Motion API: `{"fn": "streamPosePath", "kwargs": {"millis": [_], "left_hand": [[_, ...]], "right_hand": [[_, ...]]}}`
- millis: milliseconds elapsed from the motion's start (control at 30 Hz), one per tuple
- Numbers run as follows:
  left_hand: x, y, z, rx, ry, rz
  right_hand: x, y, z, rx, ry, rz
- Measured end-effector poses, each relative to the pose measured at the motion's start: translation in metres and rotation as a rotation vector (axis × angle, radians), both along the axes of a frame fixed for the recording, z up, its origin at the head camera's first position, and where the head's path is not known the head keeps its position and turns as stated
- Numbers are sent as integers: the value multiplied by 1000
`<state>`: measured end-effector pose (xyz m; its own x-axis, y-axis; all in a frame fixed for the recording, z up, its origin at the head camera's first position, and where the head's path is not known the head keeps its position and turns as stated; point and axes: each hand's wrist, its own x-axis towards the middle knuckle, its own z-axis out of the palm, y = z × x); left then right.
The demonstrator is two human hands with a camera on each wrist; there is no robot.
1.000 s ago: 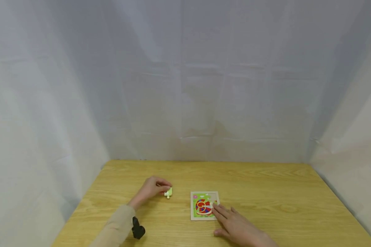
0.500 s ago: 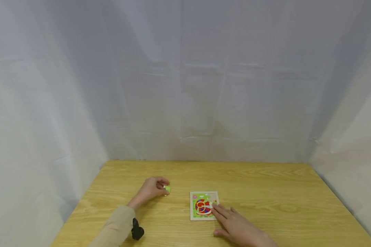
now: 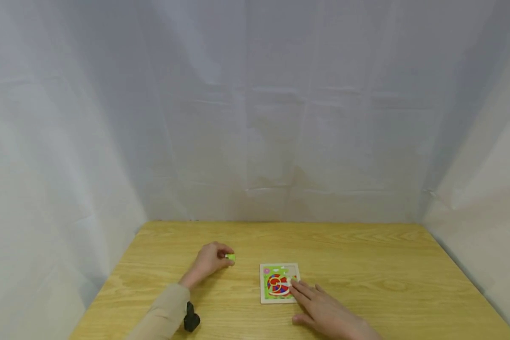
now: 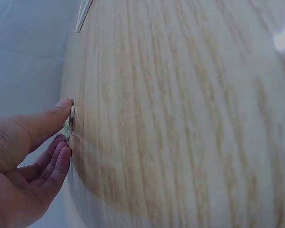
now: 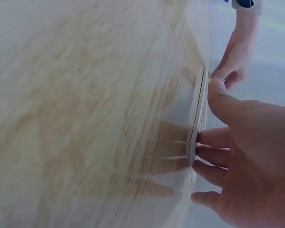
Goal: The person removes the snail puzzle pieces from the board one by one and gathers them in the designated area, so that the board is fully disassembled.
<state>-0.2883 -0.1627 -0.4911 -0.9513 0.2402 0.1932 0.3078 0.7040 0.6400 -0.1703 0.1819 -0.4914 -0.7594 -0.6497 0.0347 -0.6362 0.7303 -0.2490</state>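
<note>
In the head view my left hand (image 3: 208, 259) pinches a small green jigsaw piece (image 3: 231, 257) between thumb and fingers, left of the puzzle board. The left wrist view shows the piece (image 4: 69, 124) edge-on at the tabletop; whether it touches the wood I cannot tell. The square wooden puzzle board (image 3: 262, 283) has a pale frame and a picture in red, green, white and blue. Its upper right part shows a bare pale spot. My right hand (image 3: 323, 308) rests its outstretched fingertips on the board's right side, covering part of the picture.
A wood-grain table (image 3: 365, 264) lies under everything. White sheeting (image 3: 255, 141) hangs behind the table and on both sides. A black device (image 3: 191, 318) sits at the left wrist, beside a beige sleeve (image 3: 163, 311).
The jigsaw piece has turned within my left fingers, and its tab, which pointed toward me, is now hidden. My right hand stays on the board.
</note>
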Motion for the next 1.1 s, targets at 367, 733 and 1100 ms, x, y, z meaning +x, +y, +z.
{"fn": "streamPosePath", "kwargs": {"millis": [367, 733, 1100], "left_hand": [[-1, 0, 0, 11, 77, 53], [15, 9, 13, 117, 62, 60], [24, 32, 11, 140, 54, -77]], "right_hand": [[-5, 1, 0, -80, -5, 20], [-6, 3, -2, -101, -3, -5], [-5, 2, -3, -83, 34, 22]]}}
